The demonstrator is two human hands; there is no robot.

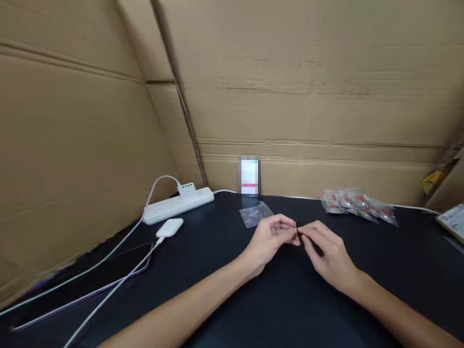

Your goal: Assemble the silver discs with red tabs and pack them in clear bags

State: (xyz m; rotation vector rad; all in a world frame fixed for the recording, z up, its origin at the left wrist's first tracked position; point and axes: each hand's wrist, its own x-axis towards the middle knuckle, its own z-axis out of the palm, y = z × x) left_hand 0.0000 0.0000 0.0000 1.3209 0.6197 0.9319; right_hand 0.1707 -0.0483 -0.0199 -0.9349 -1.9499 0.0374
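Observation:
Both hands meet above the black table, a little right of the middle. Between them is a small thin dark piece with a pale curved edge (297,231), seen nearly edge-on; its kind is unclear. My left hand (266,240) pinches it from the left with closed fingers. From the other side, the thumb and fingertips of my right hand (329,252) close on it, and they partly hide it. Just behind my left hand lies a crumpled clear plastic bag (253,215) on the table.
Several clear packets with red bits (357,205) lie at the back right. A lit phone (250,176) leans against the cardboard wall (308,96). Leftward are a white power strip (177,207), a white square charger (169,227), cables and a tablet (87,280). A box (453,221) stands far right.

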